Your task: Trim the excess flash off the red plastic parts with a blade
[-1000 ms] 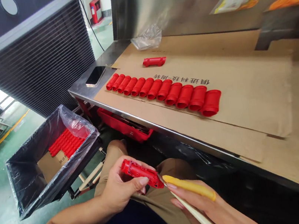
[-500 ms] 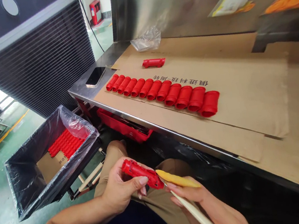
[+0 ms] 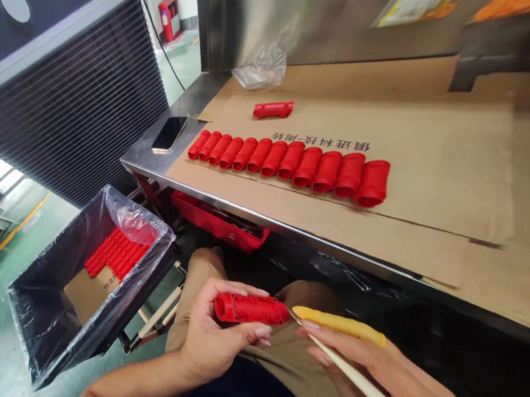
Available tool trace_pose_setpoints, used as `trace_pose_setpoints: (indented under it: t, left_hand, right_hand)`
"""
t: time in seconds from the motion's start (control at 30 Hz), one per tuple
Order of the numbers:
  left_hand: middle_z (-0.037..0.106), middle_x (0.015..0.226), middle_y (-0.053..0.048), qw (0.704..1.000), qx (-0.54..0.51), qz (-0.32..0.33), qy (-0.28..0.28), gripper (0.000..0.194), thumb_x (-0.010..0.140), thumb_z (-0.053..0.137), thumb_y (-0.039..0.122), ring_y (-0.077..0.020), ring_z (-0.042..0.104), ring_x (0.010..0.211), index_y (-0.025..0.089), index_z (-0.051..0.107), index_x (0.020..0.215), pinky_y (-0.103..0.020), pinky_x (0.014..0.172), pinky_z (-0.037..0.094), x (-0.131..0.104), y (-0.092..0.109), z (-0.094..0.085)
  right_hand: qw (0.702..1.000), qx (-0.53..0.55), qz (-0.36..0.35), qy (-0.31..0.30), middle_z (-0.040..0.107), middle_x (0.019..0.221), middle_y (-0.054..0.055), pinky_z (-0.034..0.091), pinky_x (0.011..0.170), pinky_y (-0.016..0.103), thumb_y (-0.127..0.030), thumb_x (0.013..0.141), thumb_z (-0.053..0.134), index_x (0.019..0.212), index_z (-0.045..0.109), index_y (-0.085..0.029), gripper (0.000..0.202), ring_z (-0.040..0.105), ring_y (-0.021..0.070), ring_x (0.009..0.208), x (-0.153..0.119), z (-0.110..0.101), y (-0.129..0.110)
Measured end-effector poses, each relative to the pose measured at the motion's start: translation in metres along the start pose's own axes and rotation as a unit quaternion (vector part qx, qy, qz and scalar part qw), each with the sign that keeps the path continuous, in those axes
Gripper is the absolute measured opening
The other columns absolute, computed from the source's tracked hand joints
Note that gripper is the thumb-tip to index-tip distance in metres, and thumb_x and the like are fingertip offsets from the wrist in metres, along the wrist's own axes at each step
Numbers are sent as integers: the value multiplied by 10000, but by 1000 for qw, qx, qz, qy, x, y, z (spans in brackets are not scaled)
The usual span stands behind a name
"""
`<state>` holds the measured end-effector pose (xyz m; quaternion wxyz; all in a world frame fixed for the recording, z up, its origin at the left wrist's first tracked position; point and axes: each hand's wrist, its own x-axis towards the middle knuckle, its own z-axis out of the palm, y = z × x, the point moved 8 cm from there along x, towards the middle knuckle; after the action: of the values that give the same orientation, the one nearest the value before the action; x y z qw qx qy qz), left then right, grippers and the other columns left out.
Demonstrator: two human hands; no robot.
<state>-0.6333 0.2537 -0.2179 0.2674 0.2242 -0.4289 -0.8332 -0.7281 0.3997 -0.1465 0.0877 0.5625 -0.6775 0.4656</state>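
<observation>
Your left hand (image 3: 211,342) is closing around a red plastic part (image 3: 250,309), holding it level over your lap, thumb underneath and fingers curling over the top. Your right hand (image 3: 370,368) is gripping a thin pale tool (image 3: 357,380) like a pen, its tip touching the right end of the part; the forefinger is wearing a yellow finger cot (image 3: 338,325). Ahead of you, on the cardboard-covered desk (image 3: 444,198), a row of red parts (image 3: 290,167) is lying side by side, with a single red part (image 3: 273,109) lying apart behind it. A phone (image 3: 169,134) is resting at the desk's left corner. To your left, a lined bin (image 3: 54,323) is holding more red parts.
</observation>
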Motion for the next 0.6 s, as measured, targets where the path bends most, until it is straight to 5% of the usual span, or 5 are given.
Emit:
trace_pose_setpoints:
  t: [0.13,0.6]
  left_hand:
    - [791,1060,-104,997,16,67,-28,422,665,914,81,-194,767,853,163,630,967,-254,639,656,-1,11,6]
    - [801,1086,-64,994,25,97,-41,418,681,889,19,-176,762,970,182,666,995,-240,772,637,-3,15,7]
  right_hand:
    - [999,5,-45,12,811,1038,49,664,897,324,-18,888,689,1283,700,-175,426,793,216,889,0,5,-10]
    - [996,21,-62,53,800,1063,63,654,920,314,57,838,711,1282,709,-129,481,778,217,965,-3,3,-14]
